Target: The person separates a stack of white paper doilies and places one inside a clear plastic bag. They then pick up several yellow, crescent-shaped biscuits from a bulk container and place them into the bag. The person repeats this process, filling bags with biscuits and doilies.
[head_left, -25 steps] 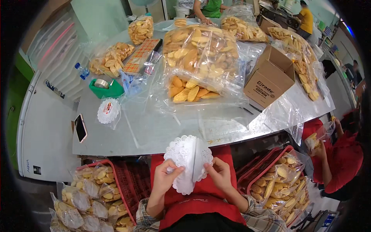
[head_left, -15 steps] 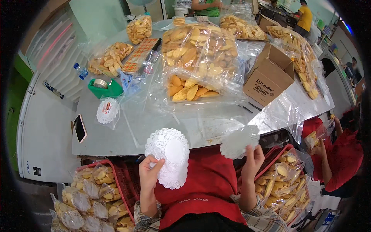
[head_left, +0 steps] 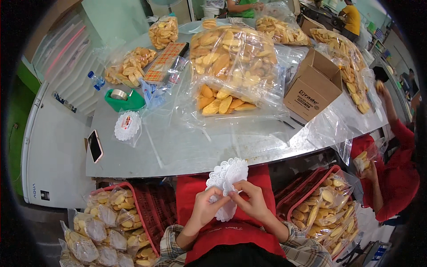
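Both hands are closed in a pinch on the doilies (head_left: 226, 170), the left hand (head_left: 205, 207) gripping at about nine o'clock and the right hand (head_left: 252, 202) at about three, thumbs and fingertips nearly meeting. White, thin and lacy, with scalloped, pierced rims, the doilies form a bent, overlapping stack whose sheets cannot be counted, held before the red apron (head_left: 191, 189), the edge of the table (head_left: 187, 158) at twelve o'clock. From them, a bagged doily pack (head_left: 128, 126) lies at ten o'clock, flat on the table.
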A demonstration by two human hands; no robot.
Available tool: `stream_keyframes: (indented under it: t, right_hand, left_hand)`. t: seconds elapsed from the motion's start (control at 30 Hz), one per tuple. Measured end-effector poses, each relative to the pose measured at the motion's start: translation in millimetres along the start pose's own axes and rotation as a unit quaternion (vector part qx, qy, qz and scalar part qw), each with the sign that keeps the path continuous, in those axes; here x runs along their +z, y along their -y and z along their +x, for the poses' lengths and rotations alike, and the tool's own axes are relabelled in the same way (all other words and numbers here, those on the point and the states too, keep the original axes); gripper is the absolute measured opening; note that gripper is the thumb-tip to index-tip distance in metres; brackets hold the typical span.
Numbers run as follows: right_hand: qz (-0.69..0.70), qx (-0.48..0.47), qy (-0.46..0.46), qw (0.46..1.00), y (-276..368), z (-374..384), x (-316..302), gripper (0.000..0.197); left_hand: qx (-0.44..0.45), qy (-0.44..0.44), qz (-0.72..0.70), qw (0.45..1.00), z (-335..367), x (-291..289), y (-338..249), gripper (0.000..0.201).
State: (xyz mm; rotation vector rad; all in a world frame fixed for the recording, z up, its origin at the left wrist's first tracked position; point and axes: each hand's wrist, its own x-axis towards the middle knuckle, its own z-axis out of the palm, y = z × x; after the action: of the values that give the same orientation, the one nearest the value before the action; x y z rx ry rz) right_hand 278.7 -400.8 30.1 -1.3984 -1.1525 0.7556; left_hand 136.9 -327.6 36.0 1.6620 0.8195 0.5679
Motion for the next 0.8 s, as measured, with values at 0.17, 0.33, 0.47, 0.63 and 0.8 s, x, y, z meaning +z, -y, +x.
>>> stream_keyframes:
  t: [0.17,0.33,0.47,0.63,0.8]
  right_hand:
    - [0.124,0.123,-0.038,0.984,-4,-6,-11,0.005]
    - [0.115,0.158,-0.25,0.948,-7,-3,-59,0.005]
    - [0.096,0.077,-0.351,0.928,-5,-3,-86,0.007]
    - [0.043,0.071,-0.12,0.989,20,3,-41,0.005]
    - [-0.016,0.039,-0.021,0.999,7,0,6,0.009]
  left_hand:
    - [0.007,-0.023,-0.055,0.998,1,-8,3,0.017]
    - [-0.03,-0.178,-0.016,0.984,-2,-49,22,0.019]
    - [0.001,-0.302,-0.024,0.953,-1,-72,23,0.022]
    - [-0.003,-0.135,0.073,0.988,-3,-42,12,0.01]
    - [0.022,-0.055,0.017,0.998,-2,-1,3,0.019]
